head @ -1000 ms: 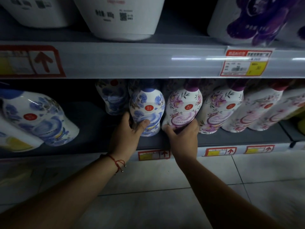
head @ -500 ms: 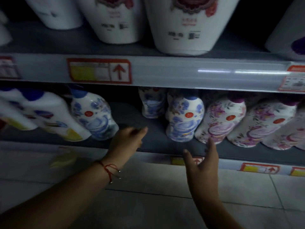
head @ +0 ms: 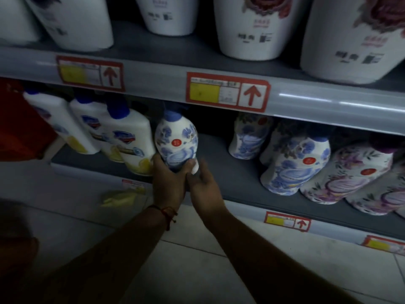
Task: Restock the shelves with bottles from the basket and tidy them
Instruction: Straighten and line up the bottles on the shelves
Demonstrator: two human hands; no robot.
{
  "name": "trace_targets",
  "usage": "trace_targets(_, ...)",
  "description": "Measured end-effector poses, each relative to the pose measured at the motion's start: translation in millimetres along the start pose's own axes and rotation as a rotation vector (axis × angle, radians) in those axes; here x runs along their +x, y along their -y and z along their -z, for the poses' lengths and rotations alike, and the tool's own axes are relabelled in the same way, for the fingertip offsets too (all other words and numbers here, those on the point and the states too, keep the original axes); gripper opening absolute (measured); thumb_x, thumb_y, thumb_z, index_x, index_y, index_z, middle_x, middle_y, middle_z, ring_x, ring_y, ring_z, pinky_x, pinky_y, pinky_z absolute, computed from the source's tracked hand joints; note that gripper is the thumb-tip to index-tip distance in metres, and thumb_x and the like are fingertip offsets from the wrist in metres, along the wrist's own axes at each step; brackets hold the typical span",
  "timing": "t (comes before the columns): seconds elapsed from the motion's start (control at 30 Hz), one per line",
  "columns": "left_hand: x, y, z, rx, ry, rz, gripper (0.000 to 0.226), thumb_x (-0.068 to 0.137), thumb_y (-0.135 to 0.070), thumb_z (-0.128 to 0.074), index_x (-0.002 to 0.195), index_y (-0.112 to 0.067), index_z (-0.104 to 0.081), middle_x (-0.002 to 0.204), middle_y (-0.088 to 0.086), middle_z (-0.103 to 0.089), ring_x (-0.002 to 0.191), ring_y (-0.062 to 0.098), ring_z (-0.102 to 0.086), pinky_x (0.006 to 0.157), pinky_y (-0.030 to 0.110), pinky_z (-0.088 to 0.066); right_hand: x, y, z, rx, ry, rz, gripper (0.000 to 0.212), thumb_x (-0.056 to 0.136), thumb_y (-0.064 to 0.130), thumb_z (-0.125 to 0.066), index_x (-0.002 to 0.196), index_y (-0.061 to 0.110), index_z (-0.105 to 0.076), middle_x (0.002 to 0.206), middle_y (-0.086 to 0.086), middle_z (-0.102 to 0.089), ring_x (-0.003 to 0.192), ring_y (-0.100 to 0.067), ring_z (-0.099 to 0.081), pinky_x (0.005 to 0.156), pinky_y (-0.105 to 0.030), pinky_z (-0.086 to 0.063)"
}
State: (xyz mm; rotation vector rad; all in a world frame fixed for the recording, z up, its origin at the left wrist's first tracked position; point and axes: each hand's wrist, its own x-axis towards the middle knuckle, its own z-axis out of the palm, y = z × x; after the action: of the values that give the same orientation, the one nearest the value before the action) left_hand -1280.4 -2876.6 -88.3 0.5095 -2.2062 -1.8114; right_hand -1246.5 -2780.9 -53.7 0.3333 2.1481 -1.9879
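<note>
The left hand (head: 167, 185) curls its fingers round the base of the blue bottle (head: 176, 140), standing on the lower shelf (head: 236, 183) at 11 o'clock. The right hand (head: 202, 186), fingers loosely spread, rests at its 4 o'clock. It looks full, heavy, stiff and glossy-slick, so a grip low around the belly suits.

bare forearms, no sleeves; a thin red string bracelet (head: 167, 213) with a dangling knot circles the left wrist.
</note>
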Motion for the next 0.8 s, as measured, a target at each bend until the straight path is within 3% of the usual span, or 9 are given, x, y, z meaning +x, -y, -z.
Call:
trace_targets(0.07,0.5,5.4,3.1,-0.011,0.020,-0.037,0.071,0.077,-0.053,-0.081,0.132,-0.021,-0.051,0.130,0.000,-0.067,0.118,0.017,-0.066,0.097,0.050,-0.056,20.3,-2.8,-8.4,0.045,0.019,-0.011,0.062,0.089,0.061,-0.049,0.145,0.037,-0.047,0.137,0.000,-0.065,0.123,-0.020,-0.063,0.108,-0.047,-0.050)
trace_targets(0.17,-2.3,4.1,8.2,0.027,0.019,-0.102,0.060,0.087,-0.050,-0.069,0.136,-0.020,-0.051,0.133,-0.002,-0.065,0.122,0.011,-0.063,0.100,0.045,-0.056,34.6,1.0,-12.1,0.094,0.049,-0.044,0.062,0.085,0.046,-0.050,0.146,0.038,-0.045,0.134,-0.005,-0.066,0.117,-0.027,-0.067,0.101,-0.053,-0.055)
trace_targets(0.3,3.4,3.7,7.6,0.087,0.108,-0.126,0.051,0.092,-0.044,-0.064,0.137,-0.024,-0.052,0.131,-0.007,-0.066,0.121,0.007,-0.063,0.102,0.044,-0.054,25.4,0.0,-3.5,0.217,0.020,-0.064,0.043,0.103,0.018,-0.053,0.145,0.028,-0.053,0.131,-0.004,-0.069,0.115,-0.022,-0.069,0.091,-0.034,-0.061)
trace_targets(0.43,-1.3,-2.1,-10.8,0.202,0.243,-0.116,0.052,0.090,-0.047,-0.069,0.136,-0.027,-0.054,0.128,-0.009,-0.069,0.118,0.008,-0.064,0.100,0.039,-0.054,12.3,-12.2,29.2,0.207,-0.059,-0.013,0.044,0.106,0.019,-0.052,0.148,0.031,-0.051,0.133,0.004,-0.068,0.115,-0.007,-0.067,0.091,-0.019,-0.054)
trace_targets(0.53,-13.3,-9.0,-34.0,0.249,0.320,-0.119,0.047,0.090,-0.043,-0.072,0.130,-0.027,-0.055,0.122,-0.008,-0.071,0.112,0.010,-0.066,0.091,0.031,-0.054,2.5,-18.6,59.6,0.181,-0.117,0.008,0.043,0.106,0.020,-0.050,0.147,0.032,-0.052,0.136,0.009,-0.066,0.119,-0.004,-0.064,0.093,-0.020,-0.050)
trace_targets(0.8,-30.4,-21.1,-80.3,0.281,0.427,-0.120,0.040,0.085,-0.049,-0.073,0.112,-0.030,-0.051,0.109,-0.008,-0.073,0.099,0.014,-0.070,0.081,0.034,-0.057,-15.5,-7.5,107.5,0.237,-0.179,-0.003,0.035,0.106,0.023,-0.051,0.137,0.036,-0.060,0.121,0.024,-0.068,0.107,0.010,-0.062,0.084,-0.019,-0.046)
